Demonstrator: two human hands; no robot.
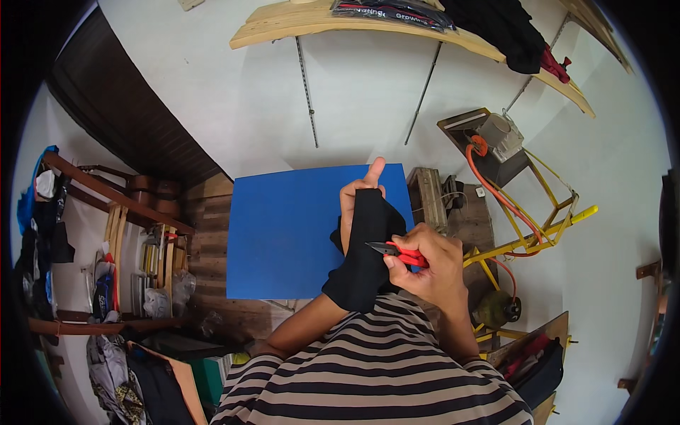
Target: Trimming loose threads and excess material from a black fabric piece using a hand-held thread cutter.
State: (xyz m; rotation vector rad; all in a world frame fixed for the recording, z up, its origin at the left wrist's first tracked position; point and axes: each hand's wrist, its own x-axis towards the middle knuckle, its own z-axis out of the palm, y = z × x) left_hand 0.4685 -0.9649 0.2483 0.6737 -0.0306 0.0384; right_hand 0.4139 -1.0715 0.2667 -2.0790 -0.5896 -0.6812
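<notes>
A piece of black cloth (366,249) lies over my left hand (348,199) and wrist, hiding the palm. At its top edge my left fingers are bent about the fabric, and one finger points up and away from me. My right hand (433,260) grips thread snips (408,256) by their red handles. Their dark pointed blades reach left across the front of the cloth; whether the tips touch it I cannot tell. Both hands are above the near right part of a blue tabletop (281,234).
A wooden crate (427,196) stands just right of the tabletop. Further right are a yellow metal frame (531,244) with an orange hose (496,188) and a green gas cylinder (494,309). A wooden wall shelf (297,21) holds clothing. Cluttered shelving (122,212) lines the left.
</notes>
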